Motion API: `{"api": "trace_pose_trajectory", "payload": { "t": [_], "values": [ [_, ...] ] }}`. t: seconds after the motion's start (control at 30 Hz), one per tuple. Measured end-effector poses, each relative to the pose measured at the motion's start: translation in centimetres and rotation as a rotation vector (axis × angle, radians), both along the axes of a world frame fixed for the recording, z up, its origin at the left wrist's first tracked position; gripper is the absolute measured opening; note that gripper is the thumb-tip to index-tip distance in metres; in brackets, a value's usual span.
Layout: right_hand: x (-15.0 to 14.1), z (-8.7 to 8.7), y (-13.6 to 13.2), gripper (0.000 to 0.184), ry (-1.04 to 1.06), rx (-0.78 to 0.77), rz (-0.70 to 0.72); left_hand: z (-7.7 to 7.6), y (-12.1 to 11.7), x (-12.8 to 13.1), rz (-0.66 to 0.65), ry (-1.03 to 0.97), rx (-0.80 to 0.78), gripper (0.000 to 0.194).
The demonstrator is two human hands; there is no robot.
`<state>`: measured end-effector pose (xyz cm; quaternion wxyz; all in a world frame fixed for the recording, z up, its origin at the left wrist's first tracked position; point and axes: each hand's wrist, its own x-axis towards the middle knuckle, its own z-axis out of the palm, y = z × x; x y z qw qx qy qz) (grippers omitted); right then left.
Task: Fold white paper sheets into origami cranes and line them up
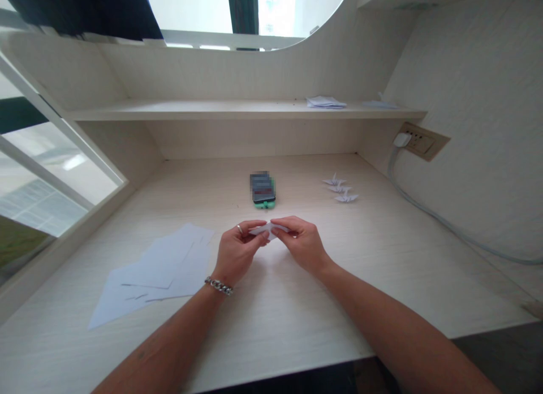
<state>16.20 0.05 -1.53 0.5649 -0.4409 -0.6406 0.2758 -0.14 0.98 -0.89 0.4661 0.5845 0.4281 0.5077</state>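
Observation:
A small folded piece of white paper (268, 228) is held between both hands, above the middle of the desk. My left hand (240, 244), with a ring and a chain bracelet, pinches its left end between thumb and fingers. At the other end, my right hand (302, 242) pinches it in the same way. The fingertips hide part of the folds. Just beyond the hands lies a phone (263, 191) with a green edge. Farther right, three folded paper cranes (347, 197) stand in a short row.
White paper sheets (159, 264) lie overlapping on the left of the desk (394, 252). A stack of folded paper (326, 102) rests on the shelf (203, 110). From the wall socket (424, 140), a grey cable (441, 217) runs along the right side. A window (46, 156) borders the left.

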Motion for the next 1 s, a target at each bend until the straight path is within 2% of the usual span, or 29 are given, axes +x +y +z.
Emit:
{"api": "trace_pose_trajectory", "payload": {
  "t": [0.2, 0.33, 0.47, 0.6, 0.7, 1.0],
  "values": [
    [-0.08, 0.35, -0.20, 0.019, -0.021, 0.052, -0.013, 0.02, 0.06, 0.01, -0.003, -0.016, 0.001, 0.030],
    [-0.06, 0.13, -0.17, 0.016, 0.029, 0.028, 0.010, -0.06, 0.09, -0.01, -0.007, -0.020, 0.004, 0.027],
    [-0.10, -0.04, 0.23, 0.013, 0.226, -0.160, 0.105, -0.03, 0.04, -0.03, -0.005, -0.003, 0.002, 0.022],
    [-0.01, 0.14, 0.57, 0.023, 0.375, -0.382, 0.207, 0.27, -0.12, 0.03, -0.014, 0.022, -0.021, 0.023],
    [0.09, 0.27, 0.52, 0.029, 0.422, -0.463, 0.233, 0.41, -0.18, 0.04, -0.038, 0.032, -0.036, 0.024],
    [0.09, 0.51, 0.33, 0.025, 0.297, -0.373, 0.208, -0.14, 0.08, -0.13, -0.060, 0.080, -0.005, 0.025]
  ]
}}
